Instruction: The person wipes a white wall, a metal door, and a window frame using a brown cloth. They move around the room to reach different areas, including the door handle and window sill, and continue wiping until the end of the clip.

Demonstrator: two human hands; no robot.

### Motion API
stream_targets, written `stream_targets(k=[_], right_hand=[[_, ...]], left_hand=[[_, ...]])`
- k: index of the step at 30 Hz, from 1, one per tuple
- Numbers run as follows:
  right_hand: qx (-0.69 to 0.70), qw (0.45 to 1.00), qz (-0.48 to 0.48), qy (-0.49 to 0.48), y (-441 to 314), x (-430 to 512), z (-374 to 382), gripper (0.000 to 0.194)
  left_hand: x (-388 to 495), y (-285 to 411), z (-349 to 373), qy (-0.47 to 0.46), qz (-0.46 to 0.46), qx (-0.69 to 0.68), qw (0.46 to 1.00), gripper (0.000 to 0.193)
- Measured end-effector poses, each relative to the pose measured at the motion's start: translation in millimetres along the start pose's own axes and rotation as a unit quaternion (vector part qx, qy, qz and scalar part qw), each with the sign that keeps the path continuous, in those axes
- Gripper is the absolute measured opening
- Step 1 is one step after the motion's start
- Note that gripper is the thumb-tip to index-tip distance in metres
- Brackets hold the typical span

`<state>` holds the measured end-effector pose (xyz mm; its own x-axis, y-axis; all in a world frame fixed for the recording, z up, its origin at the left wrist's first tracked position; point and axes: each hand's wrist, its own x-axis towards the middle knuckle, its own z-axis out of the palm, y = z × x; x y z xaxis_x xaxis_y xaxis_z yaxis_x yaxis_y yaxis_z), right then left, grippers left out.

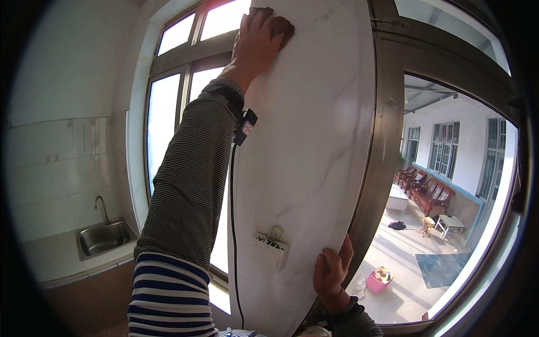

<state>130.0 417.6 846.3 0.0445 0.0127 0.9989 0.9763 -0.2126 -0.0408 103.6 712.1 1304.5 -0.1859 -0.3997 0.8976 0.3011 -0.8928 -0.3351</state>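
High on the white marble-patterned wall panel (pixel 303 139), my left hand (pixel 257 40) presses a brown cloth or sponge (pixel 282 29) to the surface, beside the window frame. The fingers are spread over the cloth and hide part of it. Lower down, my right hand (pixel 333 269) rests at the panel's right edge, near the metal door frame (pixel 385 126). Its fingers are partly bent and apart, with no loose object visible in them. Between the hands, a pale switch plate (pixel 270 252) with a small loop on top sits on the panel.
A black device (pixel 245 126) by my left wrist trails a cable (pixel 234 219) down along the panel. At left are a bright window (pixel 164 113), a steel sink (pixel 105 240) and a tap (pixel 100 206). Through the door glass appear a wooden bench (pixel 431 196) and a pink bucket (pixel 378 281).
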Motion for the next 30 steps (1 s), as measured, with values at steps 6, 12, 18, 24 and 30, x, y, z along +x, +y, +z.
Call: stream_targets(k=[6, 12, 18, 24, 30], right_hand=[[0.009, 1.000, 0.005, -0.007, 4, -2, 0, 0.022], [0.025, 1.000, 0.008, 0.006, 8, -4, 2, 0.023], [0.053, 0.998, 0.018, -0.007, 6, -3, 0, 0.023], [0.043, 0.999, 0.026, -0.018, 4, -4, -2, 0.024], [0.030, 0.999, 0.022, -0.022, 7, -7, -1, 0.025]], left_hand=[[21, -31, 46, -0.016, -0.144, 0.107, 0.984, 0.050], [43, -13, 30, -0.006, -0.153, -0.090, 0.984, 0.050], [80, 59, 39, 0.067, -0.070, -0.013, 0.995, 0.034], [102, 150, -5, 0.136, 0.183, -0.016, 0.974, 0.036], [97, 155, -20, 0.132, 0.204, -0.122, 0.962, 0.044]])
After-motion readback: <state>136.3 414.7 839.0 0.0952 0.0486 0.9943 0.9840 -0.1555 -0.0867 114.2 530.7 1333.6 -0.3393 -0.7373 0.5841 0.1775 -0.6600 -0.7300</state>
